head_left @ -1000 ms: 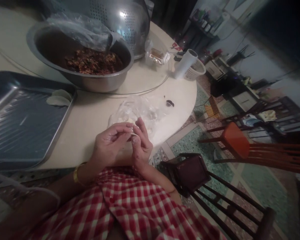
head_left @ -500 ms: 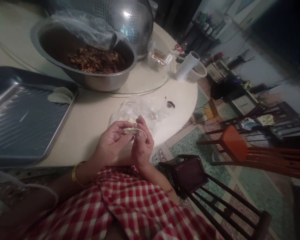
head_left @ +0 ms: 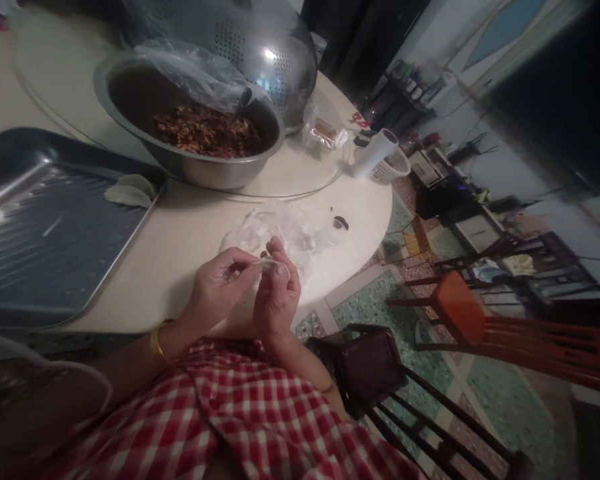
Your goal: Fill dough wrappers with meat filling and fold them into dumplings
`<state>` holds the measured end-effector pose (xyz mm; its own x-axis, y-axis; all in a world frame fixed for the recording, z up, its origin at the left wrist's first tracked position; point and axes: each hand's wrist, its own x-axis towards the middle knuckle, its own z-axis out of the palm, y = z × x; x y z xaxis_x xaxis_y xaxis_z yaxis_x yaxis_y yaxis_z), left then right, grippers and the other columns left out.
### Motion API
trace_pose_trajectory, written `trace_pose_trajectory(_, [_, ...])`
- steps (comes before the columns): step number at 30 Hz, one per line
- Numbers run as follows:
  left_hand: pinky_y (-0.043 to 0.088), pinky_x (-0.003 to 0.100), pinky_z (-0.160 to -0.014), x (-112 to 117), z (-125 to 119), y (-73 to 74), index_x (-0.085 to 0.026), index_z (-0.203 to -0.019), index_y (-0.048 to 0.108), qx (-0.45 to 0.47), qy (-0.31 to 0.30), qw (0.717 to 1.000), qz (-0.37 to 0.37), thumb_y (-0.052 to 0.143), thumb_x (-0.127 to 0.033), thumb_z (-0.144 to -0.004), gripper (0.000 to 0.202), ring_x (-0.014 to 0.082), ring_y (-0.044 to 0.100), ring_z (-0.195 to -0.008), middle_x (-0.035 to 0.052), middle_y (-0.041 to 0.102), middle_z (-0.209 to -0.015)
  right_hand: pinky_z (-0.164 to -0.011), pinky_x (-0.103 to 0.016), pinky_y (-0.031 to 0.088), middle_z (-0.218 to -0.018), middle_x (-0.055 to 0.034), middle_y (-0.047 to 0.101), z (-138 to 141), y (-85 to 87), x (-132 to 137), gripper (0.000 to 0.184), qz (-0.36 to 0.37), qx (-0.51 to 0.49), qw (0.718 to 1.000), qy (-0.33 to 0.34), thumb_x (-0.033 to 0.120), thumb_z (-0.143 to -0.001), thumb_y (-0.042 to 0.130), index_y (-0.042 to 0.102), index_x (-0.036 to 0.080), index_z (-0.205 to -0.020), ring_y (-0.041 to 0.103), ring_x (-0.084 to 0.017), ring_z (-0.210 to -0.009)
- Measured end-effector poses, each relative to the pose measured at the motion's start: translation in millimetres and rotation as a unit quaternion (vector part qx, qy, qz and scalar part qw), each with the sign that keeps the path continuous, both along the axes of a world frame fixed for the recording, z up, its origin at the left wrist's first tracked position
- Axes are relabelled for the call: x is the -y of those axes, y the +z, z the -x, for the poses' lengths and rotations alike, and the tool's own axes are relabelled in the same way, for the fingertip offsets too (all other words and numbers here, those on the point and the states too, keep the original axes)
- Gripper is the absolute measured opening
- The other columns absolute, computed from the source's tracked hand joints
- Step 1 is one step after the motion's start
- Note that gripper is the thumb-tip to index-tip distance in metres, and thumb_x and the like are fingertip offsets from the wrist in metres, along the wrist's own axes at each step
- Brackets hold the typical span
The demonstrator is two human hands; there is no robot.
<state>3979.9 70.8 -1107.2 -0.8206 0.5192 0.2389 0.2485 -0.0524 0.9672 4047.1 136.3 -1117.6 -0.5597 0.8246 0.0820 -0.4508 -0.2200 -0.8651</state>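
Between my two hands is a pale dumpling point(head_left: 267, 264), small and partly covered by the fingers. My left hand point(head_left: 220, 280) pinches its left edge between thumb and fingertips. My right hand point(head_left: 279, 287) is curled round the other end, thumb on top. Beneath and beyond them a crumpled clear plastic bag point(head_left: 300, 233) lies on the table, with something pale in it that I cannot make out. Two finished-looking dumplings point(head_left: 130, 192) rest in the right corner of a dark metal tray point(head_left: 55, 267). A steel bowl point(head_left: 215, 172) holds a brown chopped filling point(head_left: 205, 130) and a utensil handle.
Behind the bowl stands a perforated steel colander point(head_left: 275, 67). A wrapped package point(head_left: 325, 132), a plastic roll point(head_left: 377, 152) and a white basket point(head_left: 394, 165) sit toward the table's right edge. A dark chair point(head_left: 375, 367) and an orange chair point(head_left: 457, 310) stand on the floor.
The left fingers have closed into a tighter pinch on the dumpling's edge, and the right hand has shifted slightly. The whole view has tilted a little; the tray and bowl stay in place.
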Motion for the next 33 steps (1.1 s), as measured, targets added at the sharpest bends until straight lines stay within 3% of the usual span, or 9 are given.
trace_pose_trajectory(7, [0.055, 0.022, -0.06, 6, 1, 2.3, -0.018, -0.103, 0.071, 0.022, 0.011, 1.0, 0.0, 0.066, -0.039, -0.083, 0.029, 0.0123, 0.067, -0.065, 0.0033, 0.075, -0.083, -0.116, -0.048, 0.036, -0.127, -0.0025, 0.068, 6, 0.6, 4, 0.019, -0.003, -0.02, 1.0, 0.019, 0.038, -0.086, 0.062, 0.072, 0.026, -0.097, 0.059, -0.018, -0.125])
trace_pose_trajectory(12, [0.056, 0.021, -0.065, 15, 7, 4.3, -0.023, -0.095, 0.076, -0.172, 0.041, 0.984, 0.027, 0.06, -0.032, -0.09, 0.019, 0.0117, 0.069, -0.067, 0.0001, 0.077, -0.085, -0.116, -0.048, 0.037, -0.125, -0.0019, 0.069, 9, -0.9, 10, 0.019, -0.009, -0.017, 1.0, 0.02, 0.038, -0.087, 0.061, 0.072, 0.026, -0.098, 0.06, -0.018, -0.123])
trace_pose_trajectory(17, [0.057, 0.022, -0.072, 21, 13, 1.3, -0.022, -0.106, 0.073, -0.32, 0.047, 0.946, 0.038, 0.061, -0.022, -0.091, 0.02, 0.0132, 0.072, -0.074, 0.0019, 0.078, -0.095, -0.114, -0.046, 0.039, -0.124, -0.0009, 0.069, 10, 0.6, 12, 0.019, 0.011, -0.014, 1.0, 0.02, 0.039, -0.086, 0.063, 0.072, 0.027, -0.098, 0.061, -0.017, -0.121])
trace_pose_trajectory(20, [0.057, 0.022, -0.071, 22, 15, 1.6, -0.02, -0.115, 0.069, -0.331, 0.041, 0.942, 0.037, 0.062, -0.025, -0.091, 0.026, 0.0136, 0.072, -0.076, 0.0037, 0.077, -0.101, -0.114, -0.046, 0.039, -0.127, -0.0023, 0.068, 10, 1.1, 12, 0.021, 0.021, -0.009, 0.999, 0.037, 0.041, -0.086, 0.064, 0.071, 0.026, -0.098, 0.061, -0.018, -0.121])
trace_pose_trajectory(25, [0.055, 0.024, -0.066, 25, 15, 8.4, -0.023, -0.094, 0.074, -0.28, 0.047, 0.956, 0.077, 0.059, -0.032, -0.092, 0.018, 0.0136, 0.07, -0.068, -0.0001, 0.078, -0.085, -0.117, -0.043, 0.035, -0.127, -0.0041, 0.068, 11, 2.8, 15, 0.021, 0.011, 0.018, 0.997, 0.076, 0.04, -0.085, 0.064, 0.072, 0.025, -0.097, 0.058, -0.017, -0.125])
trace_pose_trajectory(29, [0.052, 0.027, -0.068, 33, 20, 12.6, -0.024, -0.095, 0.074, -0.278, 0.051, 0.953, 0.109, 0.056, -0.032, -0.093, 0.02, 0.0152, 0.069, -0.071, 0.0013, 0.076, -0.085, -0.113, -0.043, 0.041, -0.123, -0.0031, 0.068, 13, 16.2, 18, 0.03, 0.091, 0.013, 0.985, 0.146, 0.04, -0.082, 0.067, 0.069, 0.028, -0.109, 0.063, -0.017, -0.116])
trace_pose_trajectory(33, [0.051, 0.032, -0.081, 51, 31, 17.5, -0.023, -0.101, 0.073, -0.295, 0.061, 0.94, 0.158, 0.056, -0.036, -0.093, 0.023, 0.0194, 0.066, -0.086, 0.0055, 0.07, -0.091, -0.102, -0.039, 0.051, -0.126, -0.0013, 0.065, 15, 34.2, 16, 0.03, 0.203, 0.011, 0.949, 0.239, 0.042, -0.088, 0.056, 0.063, 0.029, -0.114, 0.064, -0.015, -0.108])
